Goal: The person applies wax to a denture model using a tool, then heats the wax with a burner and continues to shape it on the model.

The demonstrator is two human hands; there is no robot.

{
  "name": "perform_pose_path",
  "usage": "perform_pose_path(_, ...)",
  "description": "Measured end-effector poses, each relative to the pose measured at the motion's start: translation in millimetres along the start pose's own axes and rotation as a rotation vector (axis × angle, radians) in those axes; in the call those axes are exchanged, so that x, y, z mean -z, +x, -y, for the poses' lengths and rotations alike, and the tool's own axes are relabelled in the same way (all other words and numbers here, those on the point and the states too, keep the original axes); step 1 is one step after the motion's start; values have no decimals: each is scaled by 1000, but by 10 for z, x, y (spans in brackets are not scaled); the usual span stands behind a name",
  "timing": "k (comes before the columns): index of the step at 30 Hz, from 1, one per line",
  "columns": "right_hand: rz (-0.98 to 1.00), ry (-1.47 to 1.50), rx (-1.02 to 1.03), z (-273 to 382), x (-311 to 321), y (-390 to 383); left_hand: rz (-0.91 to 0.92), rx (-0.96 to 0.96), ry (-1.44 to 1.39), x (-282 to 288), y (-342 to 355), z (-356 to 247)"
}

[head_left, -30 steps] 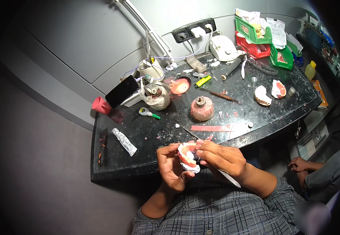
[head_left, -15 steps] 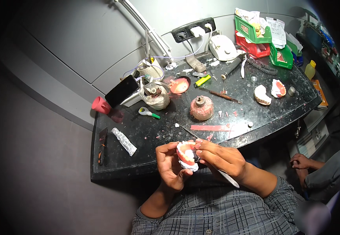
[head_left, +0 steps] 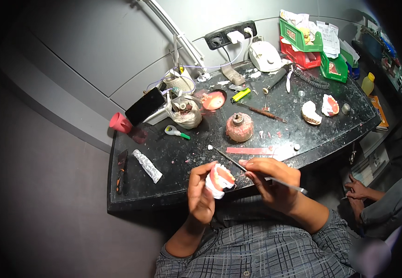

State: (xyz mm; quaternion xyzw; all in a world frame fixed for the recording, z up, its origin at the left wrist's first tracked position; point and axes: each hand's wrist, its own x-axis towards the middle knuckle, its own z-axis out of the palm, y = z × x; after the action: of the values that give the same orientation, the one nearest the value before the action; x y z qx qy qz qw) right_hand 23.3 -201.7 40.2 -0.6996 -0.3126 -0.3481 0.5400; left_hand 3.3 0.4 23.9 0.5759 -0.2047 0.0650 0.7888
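My left hand is closed around a dental model, a white plaster base with pink wax and a row of teeth. The model is held tilted above the near edge of the bench. In my right hand is a slim metal dental carver, pinched between thumb and fingers. Its handle sticks out to the right, and its thin tip is close to the model's right side; whether it touches, I cannot tell. Another slim tool lies on the bench just beyond my hands, beside a pink wax strip.
A pink-stained round burner stands mid-bench. Two plaster model pieces lie right. A wax knife, lighter and dish of pink wax sit farther back. Another person's hands show at right.
My right hand has drawn back rightward from the model, and the carver's handle has swung up and to the right. The model has turned and tilted in my left hand.
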Motion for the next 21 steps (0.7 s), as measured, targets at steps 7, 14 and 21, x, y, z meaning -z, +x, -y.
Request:
perform_pose_path(7,178,426,-313,7,-7,-44,-91,165,-209,-23,-4,-41)
perform_pose_path(14,202,416,-320,5,-48,-66,-44,156,-152,21,-40,-36)
perform_pose_path(21,187,405,-330,-15,-87,-95,-148,129,-36,-82,-17,-68)
